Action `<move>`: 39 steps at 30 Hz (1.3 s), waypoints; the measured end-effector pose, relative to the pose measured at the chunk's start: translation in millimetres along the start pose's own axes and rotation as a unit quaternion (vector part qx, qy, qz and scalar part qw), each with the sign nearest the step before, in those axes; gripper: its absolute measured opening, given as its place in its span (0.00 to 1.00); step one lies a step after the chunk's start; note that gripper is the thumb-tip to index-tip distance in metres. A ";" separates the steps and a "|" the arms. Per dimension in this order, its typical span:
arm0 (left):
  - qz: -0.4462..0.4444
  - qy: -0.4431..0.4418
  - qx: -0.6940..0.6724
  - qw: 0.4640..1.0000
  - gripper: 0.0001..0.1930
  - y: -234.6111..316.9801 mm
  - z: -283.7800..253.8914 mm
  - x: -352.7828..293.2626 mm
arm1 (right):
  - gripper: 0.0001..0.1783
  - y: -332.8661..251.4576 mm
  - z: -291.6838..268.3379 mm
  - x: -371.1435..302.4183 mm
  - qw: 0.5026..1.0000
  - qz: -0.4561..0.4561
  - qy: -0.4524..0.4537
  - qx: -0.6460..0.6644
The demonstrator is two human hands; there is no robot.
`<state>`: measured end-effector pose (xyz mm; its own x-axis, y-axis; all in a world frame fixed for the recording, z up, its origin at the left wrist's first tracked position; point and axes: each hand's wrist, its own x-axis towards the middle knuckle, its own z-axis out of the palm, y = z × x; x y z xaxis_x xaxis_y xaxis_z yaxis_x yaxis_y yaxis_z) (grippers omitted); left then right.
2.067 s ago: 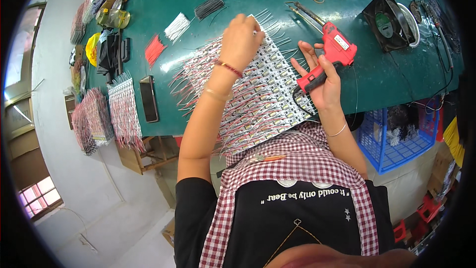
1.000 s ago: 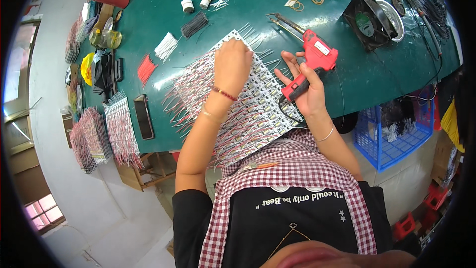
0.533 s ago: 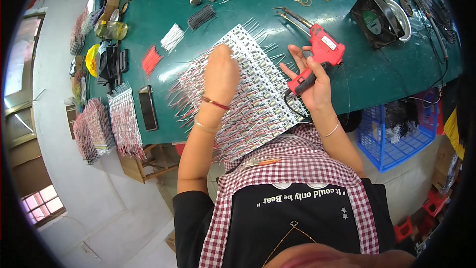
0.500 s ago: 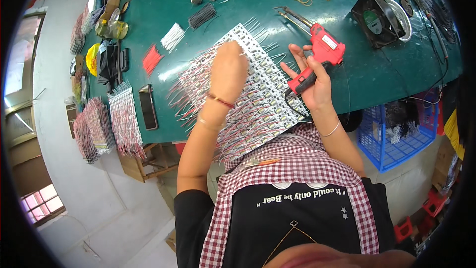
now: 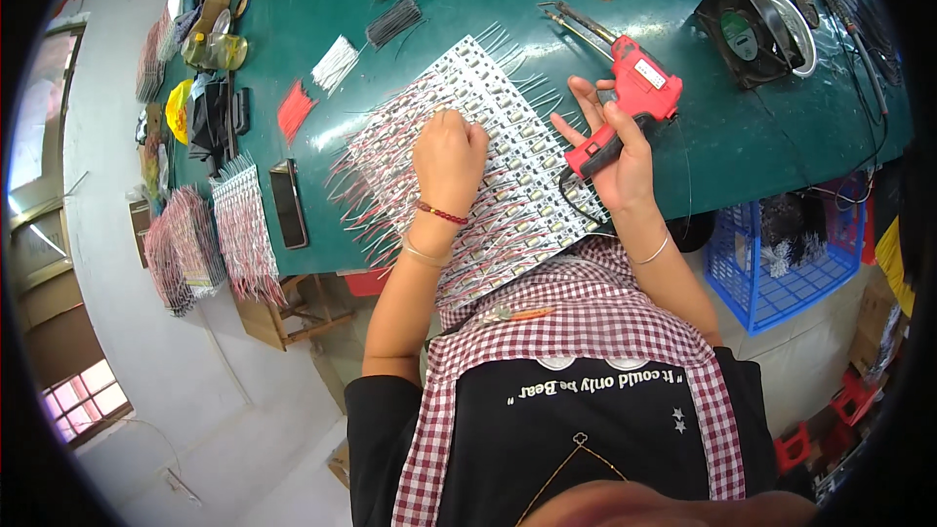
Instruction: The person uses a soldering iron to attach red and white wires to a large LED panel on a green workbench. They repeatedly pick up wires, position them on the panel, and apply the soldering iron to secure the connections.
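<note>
A red soldering gun (image 5: pixel 644 83) lies across the palm of my right hand (image 5: pixel 621 151), its metal tip pointing to the far left. My thumb and some fingers are spread, but the handle stays held in the hand. Under both hands spreads a white panel of small circuit boards (image 5: pixel 517 151), with rows of components and red and white wires along its edges. My left hand (image 5: pixel 449 158) is closed over the middle of this panel, fingertips bent down out of sight. Whatever it may pinch is hidden.
Bundles of red wires (image 5: pixel 294 110), white wires (image 5: pixel 335 64) and black wires (image 5: pixel 393 21) lie beyond the panel. A phone (image 5: pixel 288 203) and another wired panel (image 5: pixel 246 229) are at left. A black fan (image 5: pixel 747 31) stands at right, above a blue crate (image 5: pixel 781 273).
My left hand has come a little nearer to me over the panel, still closed. My right hand keeps the soldering gun in nearly the same place.
</note>
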<state>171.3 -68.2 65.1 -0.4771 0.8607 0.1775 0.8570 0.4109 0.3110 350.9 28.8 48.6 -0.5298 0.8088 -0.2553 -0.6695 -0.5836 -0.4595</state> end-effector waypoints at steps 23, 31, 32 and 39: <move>0.003 -0.006 -0.003 1.000 0.08 1.6 -4.4 -19.0 | 0.16 -0.1 -1.4 2.2 1.000 -0.009 -0.007 -0.026; 0.153 -0.039 -0.054 0.986 0.08 45.8 -19.8 9.7 | 0.16 0.7 -2.7 2.6 1.000 -0.006 -0.012 -0.005; 0.166 -0.047 -0.046 0.984 0.08 51.9 -9.5 15.0 | 0.16 0.7 -2.3 3.2 1.000 -0.008 -0.012 -0.003; 0.161 -0.095 -0.060 0.980 0.08 52.1 16.9 19.6 | 0.16 1.8 -6.0 3.4 0.999 -0.023 -0.010 0.023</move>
<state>209.9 -24.8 68.9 -0.1299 0.9853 0.1109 0.9226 0.0792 0.3776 351.0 31.0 41.8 -0.5070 0.8340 -0.2177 -0.7165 -0.5481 -0.4315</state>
